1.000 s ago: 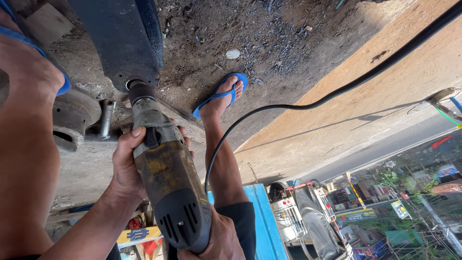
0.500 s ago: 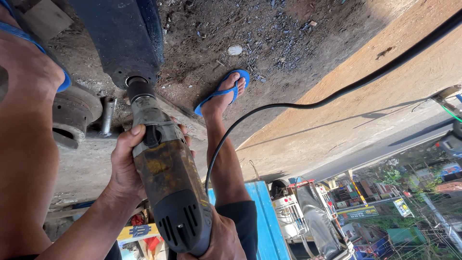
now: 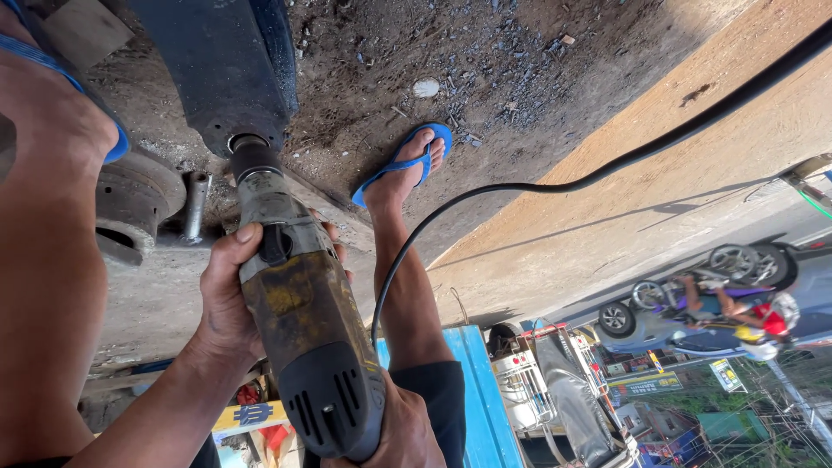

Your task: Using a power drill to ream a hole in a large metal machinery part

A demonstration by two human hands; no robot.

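Observation:
A worn, yellow-grey electric drill (image 3: 303, 347) with a black rear housing points down at a dark blue metal block (image 3: 225, 69), its chuck against the block's edge. My left hand (image 3: 227, 299) wraps the drill's front body, thumb across the top. My right hand (image 3: 403, 433) holds the rear handle at the bottom edge of the view and is partly hidden by the tool. A black power cable (image 3: 607, 169) runs from the drill up to the right.
My foot in a blue flip-flop (image 3: 407, 165) stands on dirty, gravelly ground. A rusty round metal hub (image 3: 130, 204) lies left of the drill, beside my other leg (image 3: 43, 217). A blue panel (image 3: 472, 390) and a street with a motorcycle rider (image 3: 737, 303) are to the right.
Both hands keep their grip and the drill stays against the blue block. A motorcycle rider has come into view on the street at right.

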